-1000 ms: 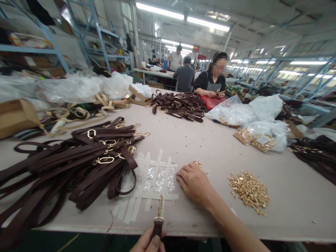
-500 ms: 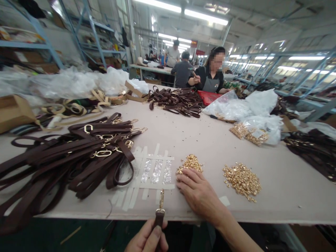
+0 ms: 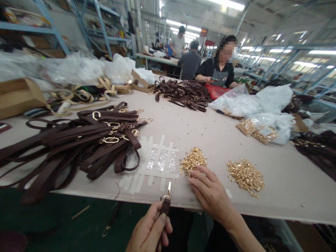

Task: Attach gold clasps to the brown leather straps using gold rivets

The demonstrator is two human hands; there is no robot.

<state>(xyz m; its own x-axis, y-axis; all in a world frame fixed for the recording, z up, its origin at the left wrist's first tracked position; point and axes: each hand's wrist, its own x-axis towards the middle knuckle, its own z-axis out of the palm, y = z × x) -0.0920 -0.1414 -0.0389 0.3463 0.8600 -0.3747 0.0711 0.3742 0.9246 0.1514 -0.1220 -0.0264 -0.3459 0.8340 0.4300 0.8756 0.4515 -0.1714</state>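
Observation:
My left hand (image 3: 149,227) is closed around the end of a dark brown leather strap (image 3: 165,207), just off the table's front edge. From that end a gold snap hook (image 3: 169,189) points up and away from me. My right hand (image 3: 214,196) lies palm down with its fingers stretched out at the near side of a pile of small gold metal pieces (image 3: 193,159). Its fingertips reach the lower edge of the pile, and its thumb is hidden. Farther right is a second pile of small gold pieces (image 3: 246,176).
Brown straps with gold hooks (image 3: 105,140) are heaped on the left. Clear plastic (image 3: 161,161) is taped to the table (image 3: 210,133). More straps (image 3: 183,92) lie at the back, before a co-worker (image 3: 223,66). Bags of gold pieces (image 3: 264,133) stand at right.
My right hand has drawn back a little from the gold pile, uncovering more of it. The strap stays in my left hand. The camera view has shifted.

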